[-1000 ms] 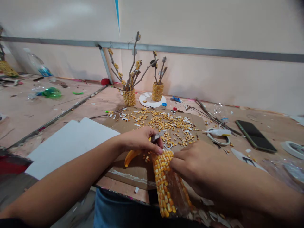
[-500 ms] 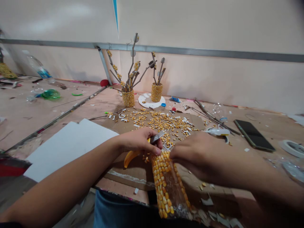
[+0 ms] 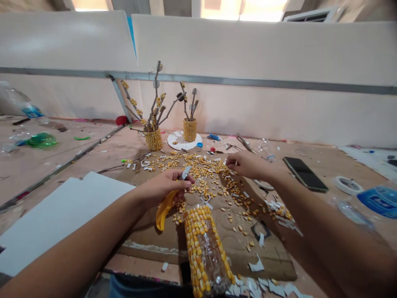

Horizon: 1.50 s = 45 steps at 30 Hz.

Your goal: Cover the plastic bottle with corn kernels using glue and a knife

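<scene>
My left hand (image 3: 169, 186) is closed around a yellow utility knife (image 3: 164, 211), its blade pointing up past my fingers. Just below it, a cylinder partly covered with rows of corn kernels (image 3: 198, 248) leans at the table's near edge; a brown strip of its side is bare and shiny. No hand is on the cylinder. Over the loose corn kernels (image 3: 204, 165) spread across the cardboard (image 3: 217, 240), my right hand (image 3: 245, 163) reaches with thumb and fingertips brought together. Whatever may be between those fingertips is too small to make out.
Behind stand two kernel-covered pots (image 3: 154, 140) holding twigs, one on a white ring (image 3: 175, 142). White paper (image 3: 68, 215) lies left. To the right are a phone (image 3: 305, 174), a tape roll (image 3: 347, 185) and a plastic bottle (image 3: 378, 201). Paper scraps litter the front.
My right hand has left the top of the cylinder and moved forward to the loose kernels. My left hand, still holding the knife, has come away from the cylinder. The view has tilted up.
</scene>
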Tool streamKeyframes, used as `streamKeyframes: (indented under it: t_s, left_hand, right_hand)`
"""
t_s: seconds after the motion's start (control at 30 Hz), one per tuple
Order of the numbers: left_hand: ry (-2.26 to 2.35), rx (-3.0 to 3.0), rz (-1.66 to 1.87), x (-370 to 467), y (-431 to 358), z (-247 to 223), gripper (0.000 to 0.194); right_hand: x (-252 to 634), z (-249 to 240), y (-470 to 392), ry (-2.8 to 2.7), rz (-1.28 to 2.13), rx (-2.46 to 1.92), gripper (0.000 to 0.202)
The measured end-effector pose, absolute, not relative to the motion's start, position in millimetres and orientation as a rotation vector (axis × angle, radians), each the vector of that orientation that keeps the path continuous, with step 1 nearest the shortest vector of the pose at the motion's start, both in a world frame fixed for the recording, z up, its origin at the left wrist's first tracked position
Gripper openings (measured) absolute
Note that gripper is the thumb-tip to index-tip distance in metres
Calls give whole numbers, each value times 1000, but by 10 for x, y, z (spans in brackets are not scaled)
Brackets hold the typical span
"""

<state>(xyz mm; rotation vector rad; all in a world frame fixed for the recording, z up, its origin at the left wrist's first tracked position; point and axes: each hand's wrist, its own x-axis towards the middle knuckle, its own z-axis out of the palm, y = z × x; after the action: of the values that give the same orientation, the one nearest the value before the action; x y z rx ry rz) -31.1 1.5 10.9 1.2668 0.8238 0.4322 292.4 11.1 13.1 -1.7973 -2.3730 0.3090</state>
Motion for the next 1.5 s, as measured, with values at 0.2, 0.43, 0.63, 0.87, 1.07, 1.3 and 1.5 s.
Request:
streamKeyframes:
  t_s: [0.2, 0.43, 0.63, 0.87, 1.07, 1.3, 1.5]
  left_hand:
    - [878, 1147, 486, -271, 32, 105, 40]
    - [907, 940, 727, -315, 120, 135, 20]
    - [591, 926, 1111, -365, 138, 294, 23]
    - [304, 1165, 1209, -352, 90, 336, 25]
    - [886, 1853, 1069, -496, 359, 203, 27]
    - [1350, 2324, 383, -657, 495, 145, 16]
    - [1517, 2420, 222, -662, 523, 175, 15]
  right_hand:
    - [2645, -100, 156, -2399, 243, -1785, 14]
    - [2632, -9, 116, -2265, 220, -1728, 21]
    - [2447, 270, -52, -2169, 368, -1547, 21]
    - [1765, 611, -39, -2279, 1047, -766, 50]
    - [1887, 642, -26, -2114, 872, -1187, 24]
    - [2781, 307, -831, -1767, 496, -1675, 46]
    - [3021, -129, -1042, -1794, 256, -1735, 44]
